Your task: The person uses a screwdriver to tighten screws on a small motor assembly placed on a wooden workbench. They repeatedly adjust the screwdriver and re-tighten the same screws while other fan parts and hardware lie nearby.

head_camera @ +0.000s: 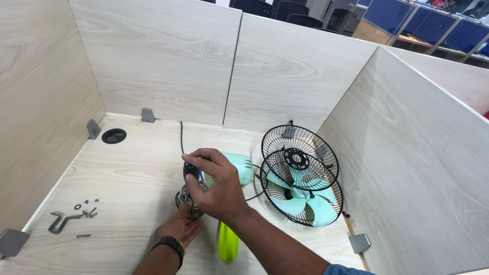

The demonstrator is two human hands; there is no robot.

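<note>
My right hand (216,183) reaches over a small fan motor (184,197), fingers curled on its top, beside the mint-green motor housing (240,167). My left hand (177,229), with a dark wristband, grips the motor from below. A black cord (181,136) runs from the motor to the back of the desk. A yellow-green screwdriver handle (227,242) lies just under my right forearm.
Two black wire fan guards (299,153) lean at the right partition, with mint-green blades (305,201) in the front one. Several screws and a washer (86,208) and a bent metal bracket (62,221) lie at the left. A round cable hole (113,135) sits far left.
</note>
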